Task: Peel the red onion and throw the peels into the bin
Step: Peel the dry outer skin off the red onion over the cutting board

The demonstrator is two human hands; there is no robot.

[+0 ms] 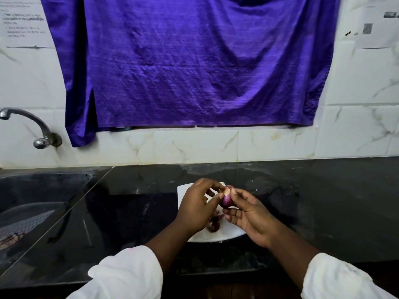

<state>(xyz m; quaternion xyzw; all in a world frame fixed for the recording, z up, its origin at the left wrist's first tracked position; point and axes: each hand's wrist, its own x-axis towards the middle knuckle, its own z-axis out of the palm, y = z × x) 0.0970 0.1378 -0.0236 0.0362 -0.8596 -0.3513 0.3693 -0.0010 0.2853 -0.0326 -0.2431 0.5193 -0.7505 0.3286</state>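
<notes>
A small red onion (226, 199) is held above a white plate (228, 233) on the dark counter. My right hand (251, 216) grips it from the right, thumb on its pale top end. My left hand (197, 207) is at the onion's left side, its fingertips touching the top of the onion. A small heap of dark red peels (214, 225) lies on the plate under my hands. No bin is in view.
A dark sink (32, 203) with a metal tap (32, 126) lies to the left, with some reddish scraps (10, 239) at its lower left. The black counter (323, 201) runs to the right. A purple cloth (183, 61) hangs on the tiled wall behind.
</notes>
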